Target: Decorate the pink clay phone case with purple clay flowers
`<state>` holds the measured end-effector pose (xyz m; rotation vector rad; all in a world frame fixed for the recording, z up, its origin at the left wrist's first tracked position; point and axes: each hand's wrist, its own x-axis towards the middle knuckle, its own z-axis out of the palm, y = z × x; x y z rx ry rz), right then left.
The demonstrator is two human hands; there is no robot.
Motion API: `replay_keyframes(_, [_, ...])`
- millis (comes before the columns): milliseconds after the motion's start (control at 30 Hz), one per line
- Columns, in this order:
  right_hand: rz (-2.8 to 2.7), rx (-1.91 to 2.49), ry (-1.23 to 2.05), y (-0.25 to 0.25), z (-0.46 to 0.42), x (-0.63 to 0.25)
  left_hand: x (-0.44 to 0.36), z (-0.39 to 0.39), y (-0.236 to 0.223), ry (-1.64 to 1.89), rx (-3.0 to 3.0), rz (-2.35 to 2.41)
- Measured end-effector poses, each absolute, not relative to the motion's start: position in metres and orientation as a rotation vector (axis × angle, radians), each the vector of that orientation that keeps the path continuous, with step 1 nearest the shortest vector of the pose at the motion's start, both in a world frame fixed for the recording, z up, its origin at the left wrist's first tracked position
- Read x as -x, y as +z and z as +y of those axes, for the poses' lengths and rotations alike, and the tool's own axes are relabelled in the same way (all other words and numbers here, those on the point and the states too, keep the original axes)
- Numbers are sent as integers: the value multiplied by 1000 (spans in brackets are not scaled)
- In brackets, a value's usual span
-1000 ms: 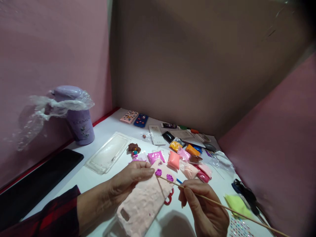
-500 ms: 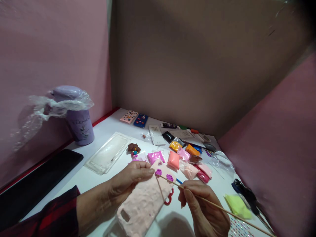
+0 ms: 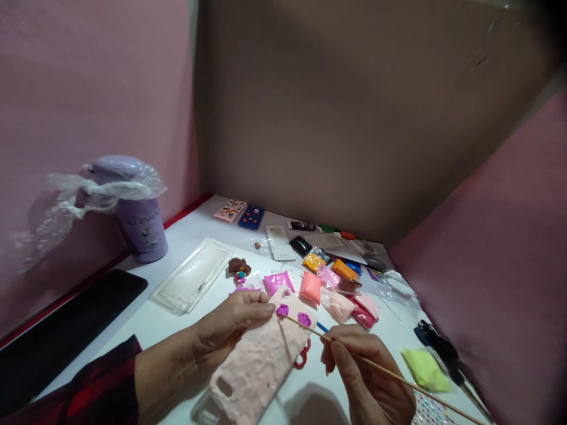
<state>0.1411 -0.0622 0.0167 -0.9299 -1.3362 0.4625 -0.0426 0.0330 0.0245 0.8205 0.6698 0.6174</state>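
Observation:
My left hand (image 3: 241,321) grips the upper left edge of a phone case (image 3: 261,360) coated in lumpy pale pink clay, tilted above the table. Two purple clay flowers (image 3: 304,319) sit near the case's far end. Between the thumb and fingers of my right hand (image 3: 365,369) is a thin wooden skewer (image 3: 390,373). Its tip meets the lower edge of the left purple flower (image 3: 282,310), or hovers very close to it. Red scissor handles (image 3: 302,356) show partly from behind the case.
Bagged clay in several colours, such as coral (image 3: 310,287), lies beyond my hands. A clear plastic tray (image 3: 191,276), a black phone-like slab (image 3: 71,330) and a purple tumbler (image 3: 144,227) are at left. To the right are yellow-green clay (image 3: 425,369), dark-handled scissors (image 3: 443,348) and rhinestones (image 3: 432,410).
The skewer tip has shifted slightly down and right along the left flower. My left hand still holds the case in nearly the same place.

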Motion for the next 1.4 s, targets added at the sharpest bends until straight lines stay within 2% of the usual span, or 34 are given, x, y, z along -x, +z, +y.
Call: replay_keyframes(1400, [-1393,924,416,11,-58,-145,41,32,24,599,-717,608])
